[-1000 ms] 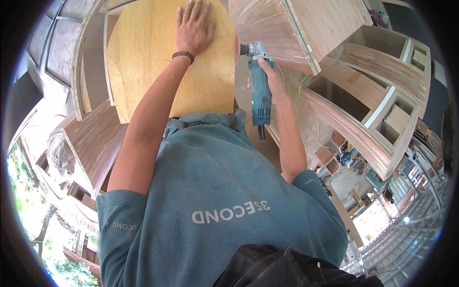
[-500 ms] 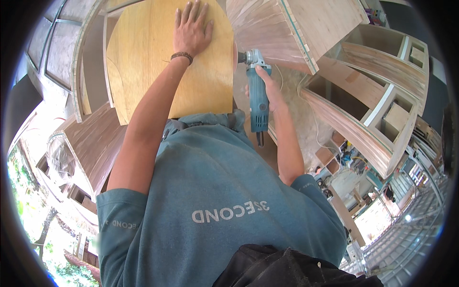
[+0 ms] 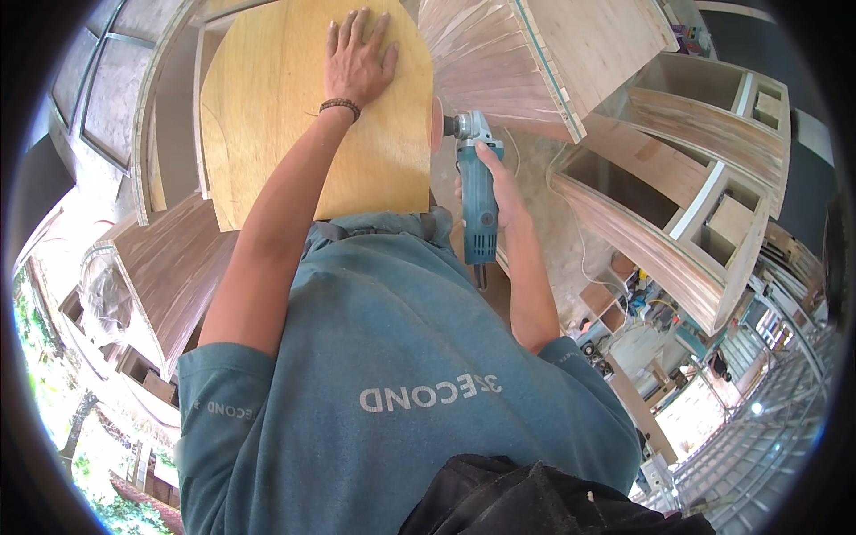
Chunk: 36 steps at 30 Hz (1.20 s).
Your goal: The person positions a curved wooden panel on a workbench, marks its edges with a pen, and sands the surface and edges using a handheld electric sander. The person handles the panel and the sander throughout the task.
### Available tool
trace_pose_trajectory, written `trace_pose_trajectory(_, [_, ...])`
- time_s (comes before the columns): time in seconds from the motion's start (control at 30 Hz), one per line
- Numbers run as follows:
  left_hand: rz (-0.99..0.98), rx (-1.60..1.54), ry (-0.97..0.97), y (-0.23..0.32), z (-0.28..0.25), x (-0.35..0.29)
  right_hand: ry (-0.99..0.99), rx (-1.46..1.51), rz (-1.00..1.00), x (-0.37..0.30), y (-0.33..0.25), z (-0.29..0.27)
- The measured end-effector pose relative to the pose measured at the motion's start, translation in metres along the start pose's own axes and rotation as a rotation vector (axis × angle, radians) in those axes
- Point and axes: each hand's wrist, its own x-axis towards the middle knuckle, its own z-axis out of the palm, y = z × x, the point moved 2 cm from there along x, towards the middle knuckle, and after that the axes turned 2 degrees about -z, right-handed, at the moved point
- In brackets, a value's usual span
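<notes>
My left hand (image 3: 358, 64) lies flat on a yellowish plywood panel (image 3: 267, 116), fingers stretched toward its far edge. The panel has a rounded far side and rests in front of my waist. My right hand (image 3: 504, 187) is wrapped round the body of a teal angle grinder (image 3: 479, 201), thumb along its top near the metal head. A pinkish disc (image 3: 437, 123) on the grinder stands edge-on at the panel's right edge. Whether it touches the wood I cannot tell. Most of my right fingers are hidden behind the tool.
Unfinished wooden cabinets (image 3: 499, 62) stand close beyond the grinder, with open-fronted ones (image 3: 660, 196) to the right. Another cabinet (image 3: 165, 267) is at the left. A pale cord (image 3: 584, 245) trails over the floor toward scattered tools (image 3: 651, 308).
The grinder and my right hand have moved slightly nearer to me along the panel's right edge. My left hand keeps its place on the panel.
</notes>
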Motion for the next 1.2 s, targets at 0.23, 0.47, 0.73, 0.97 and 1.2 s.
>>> trace_pose_trajectory(0.23, [0.014,0.018,0.009,0.002,0.000,0.002,0.005,0.004,-0.029,0.003,0.004,-0.004])
trace_pose_trajectory(0.47, [-0.139,0.042,-0.022,0.001,-0.003,-0.013,0.017,0.068,-0.002,-0.004,-0.001,-0.011])
trace_pose_trajectory(0.73, [-0.112,-0.426,-0.154,-0.019,-0.046,-0.054,0.013,0.230,-0.159,-0.021,-0.016,-0.029])
trace_pose_trajectory(0.97, [0.115,-0.287,-0.210,-0.051,-0.065,-0.031,0.031,0.275,-0.171,-0.027,-0.026,-0.029])
trace_pose_trajectory(1.2, [0.064,-0.441,-0.213,-0.084,-0.031,0.001,0.018,0.303,-0.191,-0.037,-0.020,-0.027])
